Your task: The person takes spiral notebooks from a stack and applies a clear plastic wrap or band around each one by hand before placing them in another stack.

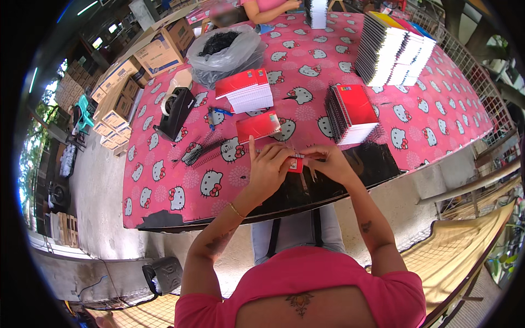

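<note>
Between my two hands is a small red notebook point(296, 165) at the table's near edge, its cover and a strip of its bound edge showing. My left hand point(268, 167) grips its left end, with the index finger raised. The fingers of my right hand point(330, 163) pinch its right end, close to the binding. Just beyond my left hand lies a red notebook cover point(258, 127), flat on the cloth. Loose black spiral coils point(210, 153) lie to the left. Most of the held notebook is hidden by my fingers.
A stack of red-covered page blocks point(246, 93), blue-handled tool point(219, 112), tape dispenser point(178, 113) and plastic bag of black coils point(225, 54) stand farther left. Spiral notebook stacks point(353, 115) are right. Another person's arm point(273, 10) is across the pink tablecloth point(158, 175).
</note>
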`<state>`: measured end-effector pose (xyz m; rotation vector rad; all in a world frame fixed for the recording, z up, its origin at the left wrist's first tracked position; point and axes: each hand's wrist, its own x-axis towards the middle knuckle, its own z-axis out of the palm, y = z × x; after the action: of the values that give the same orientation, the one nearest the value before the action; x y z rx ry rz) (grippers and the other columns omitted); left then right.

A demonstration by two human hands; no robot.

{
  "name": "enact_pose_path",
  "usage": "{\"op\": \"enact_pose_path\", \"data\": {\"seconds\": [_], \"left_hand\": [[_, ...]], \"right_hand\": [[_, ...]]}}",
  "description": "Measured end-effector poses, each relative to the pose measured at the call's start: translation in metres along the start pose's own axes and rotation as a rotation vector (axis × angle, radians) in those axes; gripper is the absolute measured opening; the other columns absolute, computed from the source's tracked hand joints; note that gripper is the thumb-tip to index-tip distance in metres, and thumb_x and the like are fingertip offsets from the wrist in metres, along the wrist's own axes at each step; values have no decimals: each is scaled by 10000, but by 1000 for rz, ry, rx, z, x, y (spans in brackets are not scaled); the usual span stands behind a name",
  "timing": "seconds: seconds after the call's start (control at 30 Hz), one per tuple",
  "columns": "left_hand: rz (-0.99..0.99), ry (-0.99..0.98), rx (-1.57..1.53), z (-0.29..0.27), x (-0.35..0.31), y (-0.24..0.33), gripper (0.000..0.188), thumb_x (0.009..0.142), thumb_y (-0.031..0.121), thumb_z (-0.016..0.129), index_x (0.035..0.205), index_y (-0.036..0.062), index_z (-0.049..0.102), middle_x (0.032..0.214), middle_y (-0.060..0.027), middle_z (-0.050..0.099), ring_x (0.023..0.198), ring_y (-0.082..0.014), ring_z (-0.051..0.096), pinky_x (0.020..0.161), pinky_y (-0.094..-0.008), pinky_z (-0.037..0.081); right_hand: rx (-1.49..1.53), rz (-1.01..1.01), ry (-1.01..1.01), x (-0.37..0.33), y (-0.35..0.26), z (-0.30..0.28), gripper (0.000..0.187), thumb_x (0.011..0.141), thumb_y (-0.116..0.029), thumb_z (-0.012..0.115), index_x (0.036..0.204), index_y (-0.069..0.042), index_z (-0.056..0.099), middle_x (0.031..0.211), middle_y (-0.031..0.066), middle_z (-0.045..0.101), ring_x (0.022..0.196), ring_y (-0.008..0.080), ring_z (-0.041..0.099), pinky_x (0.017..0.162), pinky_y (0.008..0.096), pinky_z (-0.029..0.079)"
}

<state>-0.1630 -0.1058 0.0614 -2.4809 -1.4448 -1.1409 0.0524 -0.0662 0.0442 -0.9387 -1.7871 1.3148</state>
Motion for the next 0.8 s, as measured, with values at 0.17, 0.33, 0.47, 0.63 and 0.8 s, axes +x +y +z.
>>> {"op": "enact_pose_path", "data": {"seconds": [0.17,0.33,0.47,0.63,0.8], "left_hand": [[-39,-15,-84,3,-1,4,160,837,133,716,969,116,628,967,-20,643,992,-239,623,1162,-594,170],[-23,-28,-122,3,-2,1,208,824,115,718,1007,102,619,976,-40,623,984,-262,612,1094,-531,315],[-19,-45,-88,-1,0,4,246,822,98,706,1061,93,649,971,-53,634,936,-282,616,949,-463,425],[51,-227,67,-23,11,13,323,814,45,659,1134,82,654,959,-89,638,916,-299,620,833,-420,488],[79,70,-127,-52,81,37,283,809,-31,641,1082,37,663,986,-135,680,901,-327,661,800,-430,530]], "right_hand": [[4,40,-31,6,1,-8,151,925,-48,665,1045,34,709,895,28,705,863,66,622,778,247,512],[19,10,-94,11,-4,-12,115,909,-46,679,996,22,715,877,24,700,843,59,615,758,241,512],[-21,-69,-80,11,-5,-11,73,857,-38,685,901,19,672,807,38,674,777,71,614,705,260,510],[-259,-116,272,9,-9,10,138,811,-83,693,890,4,621,749,116,640,700,161,648,649,319,511],[-244,-349,681,-25,-79,-34,278,899,-129,669,1150,-10,656,1124,157,672,1071,270,632,926,368,473]]}}
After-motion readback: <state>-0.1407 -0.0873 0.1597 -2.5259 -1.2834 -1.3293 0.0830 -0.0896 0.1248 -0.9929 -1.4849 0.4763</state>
